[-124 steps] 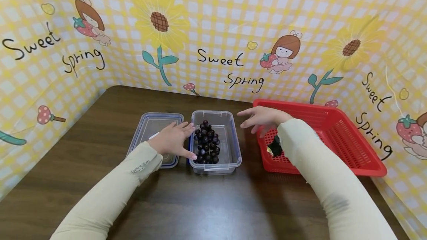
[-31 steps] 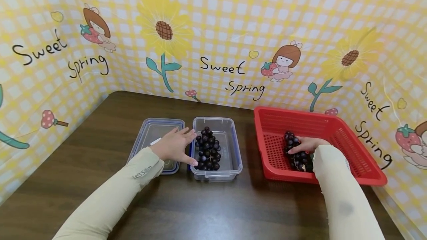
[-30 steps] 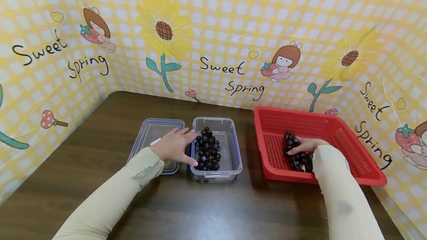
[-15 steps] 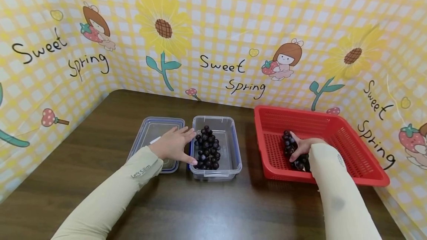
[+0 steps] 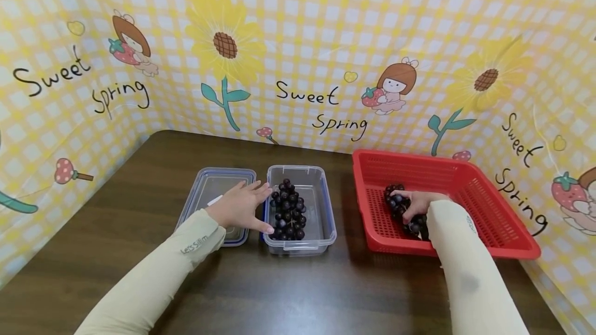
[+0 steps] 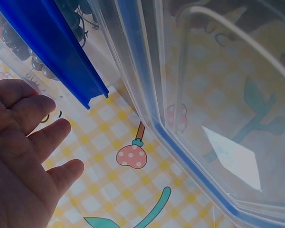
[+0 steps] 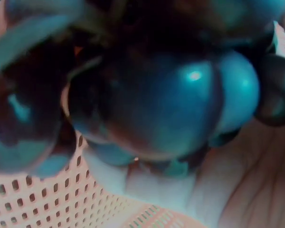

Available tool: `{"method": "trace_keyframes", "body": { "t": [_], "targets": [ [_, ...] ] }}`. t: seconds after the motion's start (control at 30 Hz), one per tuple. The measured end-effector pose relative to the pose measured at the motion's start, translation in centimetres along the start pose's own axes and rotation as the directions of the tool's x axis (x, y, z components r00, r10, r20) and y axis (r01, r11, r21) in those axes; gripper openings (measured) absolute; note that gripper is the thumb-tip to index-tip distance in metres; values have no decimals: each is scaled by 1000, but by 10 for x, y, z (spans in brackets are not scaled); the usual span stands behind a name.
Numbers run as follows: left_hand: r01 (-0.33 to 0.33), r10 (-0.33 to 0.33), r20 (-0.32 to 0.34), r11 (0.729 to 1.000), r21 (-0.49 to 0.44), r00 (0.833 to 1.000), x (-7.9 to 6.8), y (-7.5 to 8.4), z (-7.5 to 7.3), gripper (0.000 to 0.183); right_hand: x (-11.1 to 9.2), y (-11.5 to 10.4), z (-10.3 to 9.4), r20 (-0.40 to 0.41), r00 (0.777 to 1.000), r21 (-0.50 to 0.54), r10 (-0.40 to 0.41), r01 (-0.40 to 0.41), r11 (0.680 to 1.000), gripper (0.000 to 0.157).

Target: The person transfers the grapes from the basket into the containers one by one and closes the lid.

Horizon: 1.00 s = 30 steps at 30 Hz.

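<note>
In the head view my right hand [image 5: 417, 204] grips a bunch of dark grapes [image 5: 396, 204] inside the red plastic basket [image 5: 507, 216]. The right wrist view shows the grapes [image 7: 161, 104] very close, lying against the palm and fingers. My left hand [image 5: 239, 207] has its fingers spread, with fingertips and thumb right at the left rim of a clear plastic container [image 5: 318, 221]. Another bunch of grapes [image 5: 287, 213] lies in that container. In the left wrist view the fingers [image 6: 50, 135] of my left hand are straight and hold nothing, close to a blue locking flap [image 6: 52, 52].
A clear lid [image 5: 202, 190] with a blue seal lies left of the container, partly under my left hand in this view. Dark wood tabletop [image 5: 261, 288] runs along the front and between container and basket. A patterned cloth [image 5: 307, 40] hangs around the back and sides.
My right hand has moved from above the basket's left side down into it and now grips grapes there. Lately it has shifted slightly left with the bunch. My left hand has stayed in place.
</note>
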<state>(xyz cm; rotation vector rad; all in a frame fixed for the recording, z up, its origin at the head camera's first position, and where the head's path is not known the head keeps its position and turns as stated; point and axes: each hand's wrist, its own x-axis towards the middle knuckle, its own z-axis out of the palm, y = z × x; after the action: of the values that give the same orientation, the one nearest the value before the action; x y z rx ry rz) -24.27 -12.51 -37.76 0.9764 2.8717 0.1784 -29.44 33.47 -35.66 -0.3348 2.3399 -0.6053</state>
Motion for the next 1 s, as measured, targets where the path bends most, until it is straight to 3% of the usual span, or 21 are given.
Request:
{"method": "trace_keyframes", "body": {
  "t": [0.17, 0.3, 0.73, 1.0],
  "targets": [
    [3, -3, -1, 1000, -9, 1000, -2, 1, -2, 101, 1, -1, 0, -24, 1000, -20, -17, 16, 1000, 74],
    [-4, 4, -3, 1000, -12, 1000, -2, 1, -3, 101, 2, -2, -1, -27, 999, 29, -29, 30, 999, 67],
    [-2, 2, 4, 1000, -29, 1000, -2, 2, -4, 100, 1, -3, -3, -101, 994, 31, -40, 44, 999, 71],
    [-11, 11, -6, 1000, -6, 1000, -1, 3, -3, 100, -9, -9, -12, -130, 989, -45, -68, 63, 997, 66]
  ]
}}
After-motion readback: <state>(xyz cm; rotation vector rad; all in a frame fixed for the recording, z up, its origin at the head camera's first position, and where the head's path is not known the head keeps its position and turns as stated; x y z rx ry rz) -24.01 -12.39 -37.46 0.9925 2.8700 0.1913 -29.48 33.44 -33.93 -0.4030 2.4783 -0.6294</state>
